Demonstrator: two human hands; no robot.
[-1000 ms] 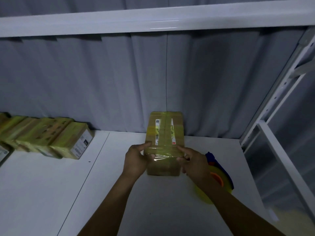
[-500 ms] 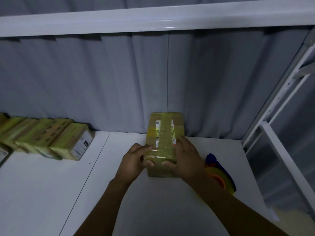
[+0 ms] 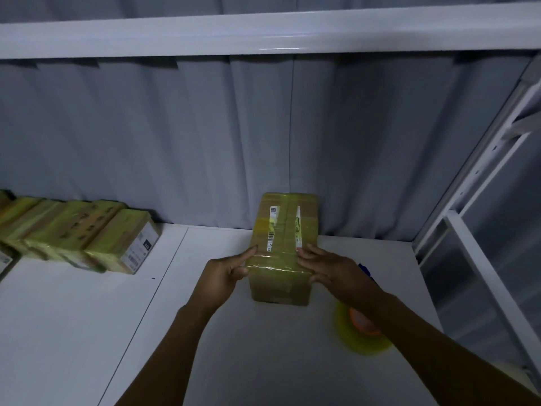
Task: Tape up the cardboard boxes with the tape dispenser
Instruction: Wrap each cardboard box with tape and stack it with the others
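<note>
Cardboard box (image 3: 281, 285) sits mid-frame; your right hand (image 3: 336, 271) lies flat on its tape (image 3: 276, 264), your left hand (image 3: 222, 273) seems to press its side, forefinger straight. Your right forearm (image 3: 415, 323) could knock the tape dispenser (image 3: 360, 344) beneath it, lower right.

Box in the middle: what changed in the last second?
The right hand slid over the taped band and back to the right edge, fingers flat; the left hand straightened its index finger along the left edge. The box and tape dispenser stayed put.
</note>
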